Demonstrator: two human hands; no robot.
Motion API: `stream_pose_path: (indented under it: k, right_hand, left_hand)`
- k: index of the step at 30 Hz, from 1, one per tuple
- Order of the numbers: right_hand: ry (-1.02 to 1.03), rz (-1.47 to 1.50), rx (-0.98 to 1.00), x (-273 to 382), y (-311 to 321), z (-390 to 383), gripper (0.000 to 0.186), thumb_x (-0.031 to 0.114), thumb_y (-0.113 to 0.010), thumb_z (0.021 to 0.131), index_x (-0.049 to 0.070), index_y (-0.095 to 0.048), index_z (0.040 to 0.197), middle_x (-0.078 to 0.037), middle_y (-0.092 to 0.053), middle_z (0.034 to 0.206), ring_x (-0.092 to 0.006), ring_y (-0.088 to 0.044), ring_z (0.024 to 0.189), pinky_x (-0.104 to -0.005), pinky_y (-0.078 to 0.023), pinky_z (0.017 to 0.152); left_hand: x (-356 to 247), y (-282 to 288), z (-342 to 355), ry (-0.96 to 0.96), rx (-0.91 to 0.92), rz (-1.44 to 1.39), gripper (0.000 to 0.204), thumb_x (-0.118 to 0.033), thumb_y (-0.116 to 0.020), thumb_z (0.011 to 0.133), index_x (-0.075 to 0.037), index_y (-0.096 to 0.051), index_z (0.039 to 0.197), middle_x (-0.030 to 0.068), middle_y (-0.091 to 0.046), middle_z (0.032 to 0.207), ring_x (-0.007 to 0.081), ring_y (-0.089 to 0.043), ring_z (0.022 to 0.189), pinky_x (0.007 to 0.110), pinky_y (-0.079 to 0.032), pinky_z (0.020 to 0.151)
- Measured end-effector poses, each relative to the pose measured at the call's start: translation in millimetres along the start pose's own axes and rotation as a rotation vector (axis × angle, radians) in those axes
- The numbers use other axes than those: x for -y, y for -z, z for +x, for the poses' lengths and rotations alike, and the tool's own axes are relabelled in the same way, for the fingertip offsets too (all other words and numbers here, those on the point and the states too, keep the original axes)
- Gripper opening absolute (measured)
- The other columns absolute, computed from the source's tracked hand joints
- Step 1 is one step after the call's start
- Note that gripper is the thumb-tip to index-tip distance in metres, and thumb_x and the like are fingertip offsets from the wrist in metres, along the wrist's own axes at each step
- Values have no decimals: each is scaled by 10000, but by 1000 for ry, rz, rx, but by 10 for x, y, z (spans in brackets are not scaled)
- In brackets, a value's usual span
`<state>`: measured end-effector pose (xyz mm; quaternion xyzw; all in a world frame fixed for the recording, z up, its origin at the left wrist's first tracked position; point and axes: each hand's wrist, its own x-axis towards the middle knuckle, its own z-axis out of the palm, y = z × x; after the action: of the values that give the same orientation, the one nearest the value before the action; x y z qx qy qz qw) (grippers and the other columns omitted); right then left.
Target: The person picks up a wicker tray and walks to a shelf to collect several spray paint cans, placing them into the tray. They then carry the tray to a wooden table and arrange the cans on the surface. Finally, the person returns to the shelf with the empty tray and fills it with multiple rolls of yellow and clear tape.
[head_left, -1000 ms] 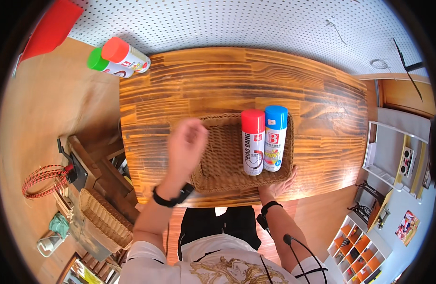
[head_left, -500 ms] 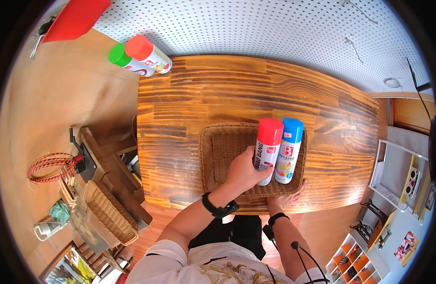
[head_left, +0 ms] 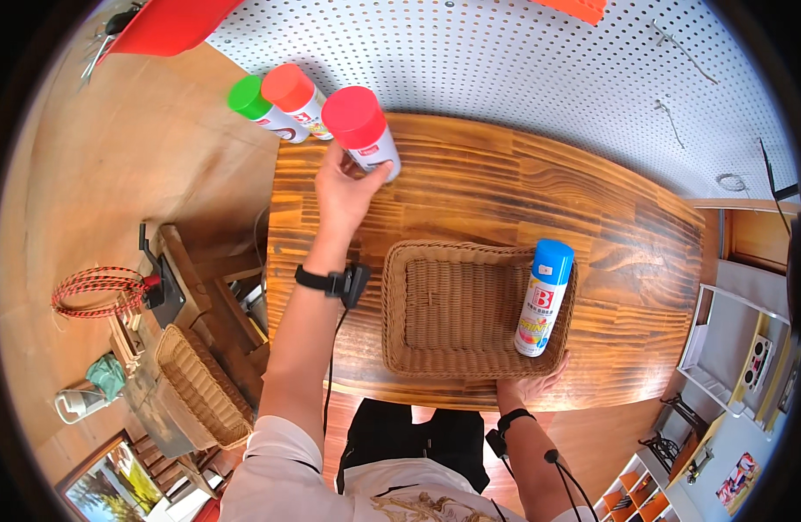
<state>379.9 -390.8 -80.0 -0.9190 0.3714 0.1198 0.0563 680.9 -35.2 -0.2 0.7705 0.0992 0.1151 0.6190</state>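
Observation:
My left hand (head_left: 350, 193) is wrapped round a white spray can with a red cap (head_left: 360, 126), at the far left of the wooden table. Just left of that can, two more spray cans stand side by side at the table's back corner, one with an orange-red cap (head_left: 294, 94) and one with a green cap (head_left: 259, 106). A blue-capped spray can (head_left: 544, 298) stands at the right end of a rectangular wicker basket (head_left: 409, 370). My right hand (head_left: 532, 387) rests at the basket's near right corner, fingers stretched out and partly hidden by its rim.
A white pegboard (head_left: 522, 78) with hooks rises behind the table (head_left: 331, 348). A red bin-like piece (head_left: 170, 26) hangs at upper left. Lower left, another wicker basket (head_left: 204, 387) lies on a wooden bench, near a coiled red cord (head_left: 100, 294). Shelves (head_left: 635, 487) stand at lower right.
My left hand has carried the red-capped can out of the basket, toward the far left beside the other two cans. The blue-capped can stays in the basket, and my right hand stays beside it.

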Motion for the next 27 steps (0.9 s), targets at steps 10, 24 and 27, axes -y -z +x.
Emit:
stream_pose_path:
  k: [10,24,27]
  right_hand:
    - [-3,-7,3,-14,-75,10,1324,660,-858,730,109,-186,1728,-82,-116,1800,-290,-84,1670,-510,-92,1375]
    - [26,-13,-63,-203,-327,40,1361,652,-874,717,112,-148,1734,-103,-172,1799,-328,-130,1662,-518,-130,1365]
    - [27,-10,-61,-228,-343,46,1363,663,-868,720,110,-148,1737,-107,-166,1802,-327,-115,1667,-513,-124,1368]
  left_hand:
    - [543,8,290,-98,-91,-36,703,-9,-893,844,10,-544,1453,126,-727,1264,200,-734,1107,334,-608,902]
    - [932,1,246,-91,-329,408,531,-247,-989,794,24,-701,1149,114,-707,1028,217,-681,818,373,-580,747]
    - [925,-4,253,-97,-363,412,509,-238,-942,861,19,-718,1239,95,-732,1057,181,-681,807,352,-576,750]
